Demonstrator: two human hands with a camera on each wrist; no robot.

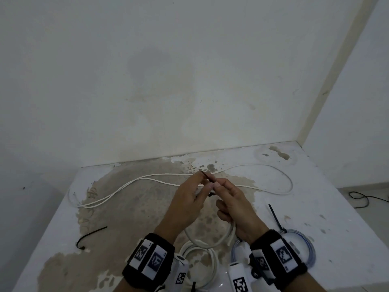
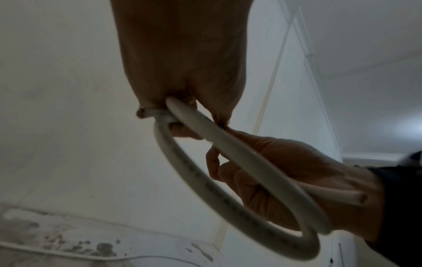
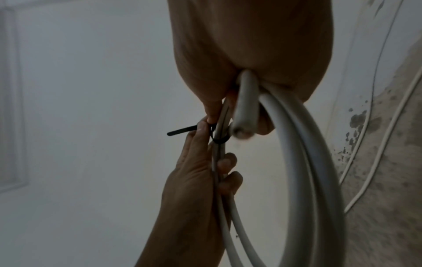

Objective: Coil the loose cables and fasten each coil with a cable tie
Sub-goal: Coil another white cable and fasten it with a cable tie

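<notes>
Over the table's middle, both hands hold up a small coil of thick white cable [image 1: 212, 239]. A black cable tie [image 3: 220, 140] is looped round its strands. My left hand [image 3: 203, 130] pinches the tie's tail, and its lower fingers curl round the strands. My right hand [image 3: 217, 112] grips the coil from above, beside the cut cable end [image 3: 239, 131]. In the head view the tail [image 1: 207, 177] pokes up between my left hand [image 1: 203, 183] and my right hand [image 1: 221, 186].
A long loose white cable [image 1: 147, 178] snakes across the back of the stained table [image 1: 336, 218]. A spare black tie [image 1: 92, 234] lies at the left. A tied bluish coil [image 1: 307, 243] sits at the right, and another white coil [image 1: 202, 260] lies near me.
</notes>
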